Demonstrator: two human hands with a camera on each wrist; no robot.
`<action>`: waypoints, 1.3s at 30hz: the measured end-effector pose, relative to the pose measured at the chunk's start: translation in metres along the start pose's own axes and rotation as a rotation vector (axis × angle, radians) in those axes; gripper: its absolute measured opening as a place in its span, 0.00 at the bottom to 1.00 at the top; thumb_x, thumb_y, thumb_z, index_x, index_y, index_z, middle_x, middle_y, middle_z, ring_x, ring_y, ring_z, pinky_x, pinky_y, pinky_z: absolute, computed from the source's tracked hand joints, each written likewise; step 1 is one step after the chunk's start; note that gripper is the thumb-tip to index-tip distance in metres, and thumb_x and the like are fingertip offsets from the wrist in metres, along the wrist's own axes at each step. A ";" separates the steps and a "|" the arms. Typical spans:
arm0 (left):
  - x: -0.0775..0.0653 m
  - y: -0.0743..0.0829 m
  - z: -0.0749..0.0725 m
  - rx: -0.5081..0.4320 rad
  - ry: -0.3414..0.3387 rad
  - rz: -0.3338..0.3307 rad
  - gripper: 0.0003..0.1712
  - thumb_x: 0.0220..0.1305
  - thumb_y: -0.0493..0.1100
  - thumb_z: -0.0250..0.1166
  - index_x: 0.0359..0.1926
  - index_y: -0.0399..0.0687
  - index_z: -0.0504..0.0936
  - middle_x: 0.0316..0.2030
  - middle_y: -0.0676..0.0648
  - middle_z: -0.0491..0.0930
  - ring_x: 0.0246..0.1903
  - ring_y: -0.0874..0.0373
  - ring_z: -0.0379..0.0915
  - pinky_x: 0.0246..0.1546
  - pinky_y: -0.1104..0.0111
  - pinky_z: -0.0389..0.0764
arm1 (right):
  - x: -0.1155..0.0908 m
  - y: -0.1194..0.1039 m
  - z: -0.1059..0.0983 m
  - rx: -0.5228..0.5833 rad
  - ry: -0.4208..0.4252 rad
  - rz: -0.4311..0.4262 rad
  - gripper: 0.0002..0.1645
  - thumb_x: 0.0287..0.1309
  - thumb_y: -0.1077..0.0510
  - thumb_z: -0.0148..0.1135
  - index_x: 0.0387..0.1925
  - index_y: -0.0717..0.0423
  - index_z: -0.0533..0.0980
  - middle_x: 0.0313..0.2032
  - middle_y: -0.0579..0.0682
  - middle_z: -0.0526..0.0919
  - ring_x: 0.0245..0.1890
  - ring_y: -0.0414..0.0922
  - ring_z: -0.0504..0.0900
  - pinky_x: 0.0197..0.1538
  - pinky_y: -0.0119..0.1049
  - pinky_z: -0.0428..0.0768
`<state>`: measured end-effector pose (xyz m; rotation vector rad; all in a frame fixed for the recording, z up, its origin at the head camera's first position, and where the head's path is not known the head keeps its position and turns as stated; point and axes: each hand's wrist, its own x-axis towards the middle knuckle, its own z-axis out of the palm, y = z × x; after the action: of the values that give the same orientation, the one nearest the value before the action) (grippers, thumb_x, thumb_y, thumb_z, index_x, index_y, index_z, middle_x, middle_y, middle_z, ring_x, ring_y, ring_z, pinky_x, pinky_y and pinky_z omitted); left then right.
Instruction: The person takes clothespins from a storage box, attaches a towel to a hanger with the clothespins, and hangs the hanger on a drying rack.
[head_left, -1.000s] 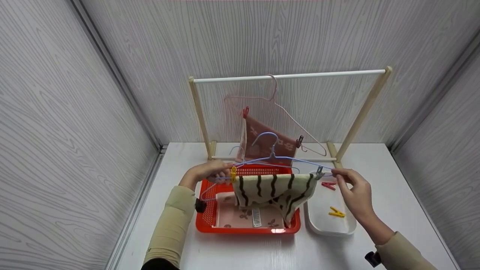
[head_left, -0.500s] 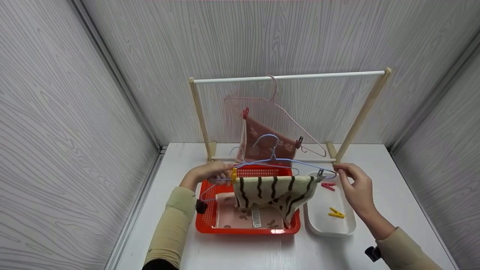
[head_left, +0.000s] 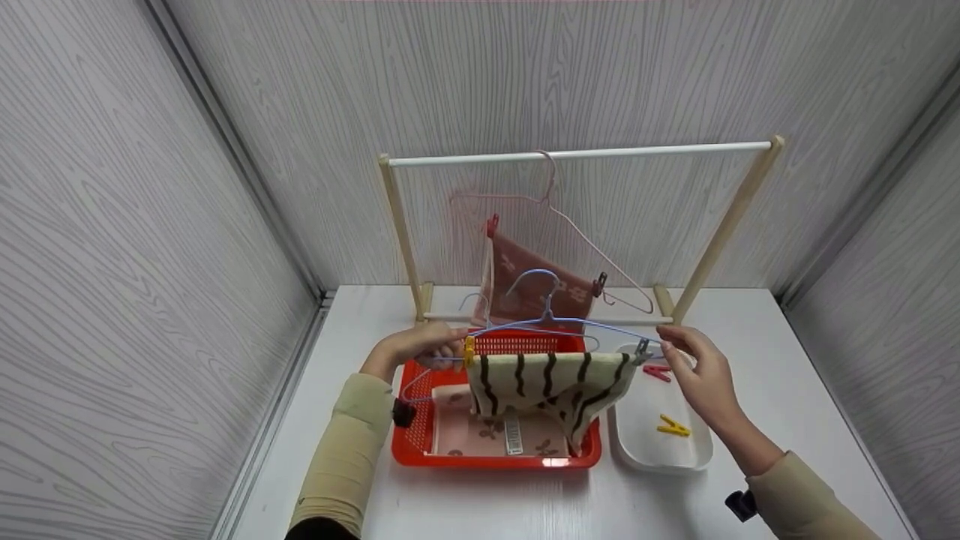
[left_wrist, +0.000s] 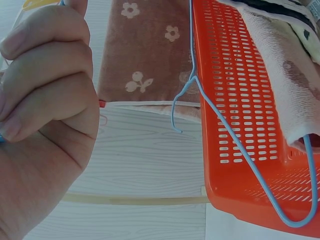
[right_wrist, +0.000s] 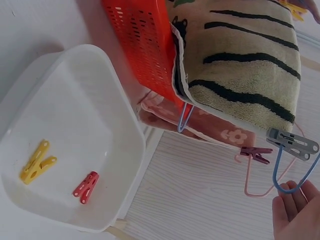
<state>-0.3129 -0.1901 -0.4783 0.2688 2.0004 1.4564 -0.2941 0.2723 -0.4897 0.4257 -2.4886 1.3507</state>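
A blue clothes hanger (head_left: 548, 318) is held level between both hands. A cream towel with dark wavy stripes (head_left: 551, 375) hangs from it, fastened by a yellow clothespin (head_left: 469, 351) at the left and a grey clothespin (right_wrist: 292, 142) at the right. My left hand (head_left: 424, 346) curls its fingers round the left end, beside the yellow clothespin; the left wrist view shows the folded fingers (left_wrist: 55, 75). At the right end, my right hand (head_left: 701, 371) has thumb and fingers at the bend, just outside the grey clothespin.
An orange-red basket (head_left: 401, 450) holds a pink towel (head_left: 465, 435) and another blue hanger (left_wrist: 235, 140). To its right, a white tub (right_wrist: 100, 120) contains yellow (right_wrist: 37, 162) and red (right_wrist: 86, 186) clothespins. Behind stands a drying rack (head_left: 652, 151), with a pink hanger (head_left: 592, 244) bearing a brown towel (head_left: 517, 262).
My right hand eases outward off the hanger's right end, then comes back left over it. The left hand, hanger and striped towel barely move.
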 end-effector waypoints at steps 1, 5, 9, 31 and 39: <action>0.000 -0.001 0.000 -0.003 0.000 0.002 0.33 0.82 0.58 0.46 0.26 0.43 0.82 0.21 0.54 0.83 0.16 0.71 0.68 0.17 0.79 0.72 | 0.000 0.000 0.001 0.006 -0.011 0.007 0.17 0.77 0.64 0.59 0.61 0.64 0.81 0.57 0.62 0.86 0.54 0.17 0.73 0.60 0.11 0.68; 0.000 -0.002 0.000 -0.002 -0.012 0.019 0.33 0.81 0.57 0.46 0.27 0.39 0.81 0.21 0.54 0.82 0.16 0.71 0.68 0.17 0.79 0.72 | -0.001 0.002 0.004 0.022 -0.054 0.056 0.17 0.79 0.63 0.57 0.62 0.64 0.80 0.59 0.62 0.85 0.53 0.17 0.73 0.58 0.09 0.68; 0.000 -0.002 0.001 0.002 -0.004 -0.001 0.33 0.81 0.58 0.45 0.27 0.41 0.80 0.19 0.55 0.80 0.16 0.71 0.68 0.17 0.78 0.72 | -0.002 0.002 0.007 0.073 -0.096 0.113 0.18 0.81 0.62 0.54 0.63 0.65 0.79 0.58 0.64 0.84 0.51 0.18 0.75 0.53 0.10 0.73; -0.005 0.004 0.002 0.062 0.009 -0.018 0.36 0.83 0.60 0.43 0.30 0.39 0.83 0.17 0.53 0.77 0.14 0.68 0.65 0.16 0.75 0.65 | -0.001 0.003 0.011 0.273 0.055 0.147 0.12 0.77 0.68 0.58 0.51 0.74 0.83 0.36 0.33 0.88 0.37 0.23 0.85 0.44 0.19 0.84; -0.008 0.005 0.000 0.113 0.050 0.085 0.36 0.85 0.55 0.44 0.40 0.27 0.84 0.22 0.49 0.83 0.16 0.67 0.75 0.19 0.73 0.76 | -0.001 0.006 0.013 0.323 0.079 0.177 0.14 0.76 0.68 0.58 0.52 0.77 0.82 0.34 0.25 0.86 0.37 0.22 0.86 0.45 0.18 0.83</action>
<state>-0.3077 -0.1924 -0.4702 0.3726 2.1386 1.4168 -0.2965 0.2650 -0.5016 0.2144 -2.2923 1.8130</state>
